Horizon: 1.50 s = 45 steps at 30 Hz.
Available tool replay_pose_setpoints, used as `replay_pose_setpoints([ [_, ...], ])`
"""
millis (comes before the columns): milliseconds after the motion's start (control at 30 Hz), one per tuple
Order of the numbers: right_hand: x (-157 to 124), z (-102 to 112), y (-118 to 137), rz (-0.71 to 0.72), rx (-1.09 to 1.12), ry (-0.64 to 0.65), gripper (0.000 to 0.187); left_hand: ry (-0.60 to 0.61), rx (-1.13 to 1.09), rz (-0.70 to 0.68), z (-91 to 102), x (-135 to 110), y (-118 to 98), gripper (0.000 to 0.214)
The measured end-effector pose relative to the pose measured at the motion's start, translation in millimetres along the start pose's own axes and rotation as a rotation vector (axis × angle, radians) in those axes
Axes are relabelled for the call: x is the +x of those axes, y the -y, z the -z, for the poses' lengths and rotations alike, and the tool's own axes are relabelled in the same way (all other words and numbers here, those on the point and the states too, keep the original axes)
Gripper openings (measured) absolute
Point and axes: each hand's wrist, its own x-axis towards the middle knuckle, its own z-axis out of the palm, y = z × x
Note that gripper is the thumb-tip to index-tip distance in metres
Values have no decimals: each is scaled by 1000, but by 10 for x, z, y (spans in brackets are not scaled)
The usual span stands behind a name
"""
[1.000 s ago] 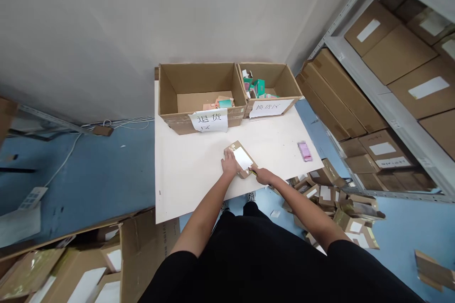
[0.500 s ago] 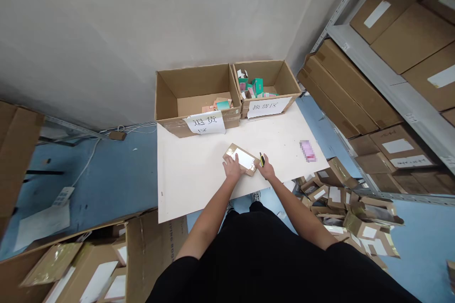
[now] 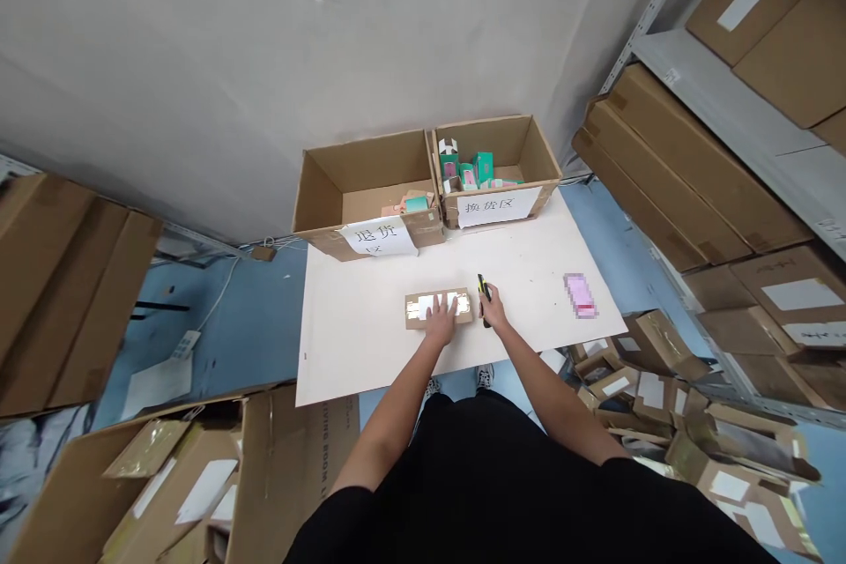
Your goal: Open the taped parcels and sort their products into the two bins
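Observation:
A small brown cardboard box [image 3: 413, 312] with a white label and shiny tape lies flat on the white table [image 3: 357, 326]. My left hand [image 3: 441, 319] rests on its top with the fingers spread. To the right of the box, my right hand [image 3: 493, 308] is closed around a black and yellow utility knife [image 3: 484, 291], held upright and apart from the box. Whether its blade is out is too small to tell.
Two open cartons with paper signs, the left carton [image 3: 370, 150] and the right carton [image 3: 548, 160], hold small boxes. A pixelated pink item [image 3: 580, 295] lies at the table's right. Opened boxes [image 3: 661, 344] pile on the floor; a large carton [image 3: 251, 476] of parcels stands lower left.
The box has turned from slanted to nearly level with the table's edge. My left hand has flattened on its top, and my right hand with the utility knife has come away from its end.

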Motion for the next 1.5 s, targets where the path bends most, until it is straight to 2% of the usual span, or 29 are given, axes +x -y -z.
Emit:
replay_pose_setpoints([
  [100,-177,177,-154,-89,191,111,44,21,29,15,-59,79,-20,83],
  [200,-262,282,-185,-171,217,247,37,56,29,9,-38,117,13,85],
  [333,-227,266,-71,-214,135,278,28,77,10,7,60,119,45,86],
  [467,-187,177,54,-239,76,319,31,77,9,14,94,105,35,82],
  [1100,-233,69,15,-266,195,292,30,71,15,25,32,119,2,83],
  [1500,-247,224,114,-292,-8,362,33,59,15,28,15,123,-4,83],
])
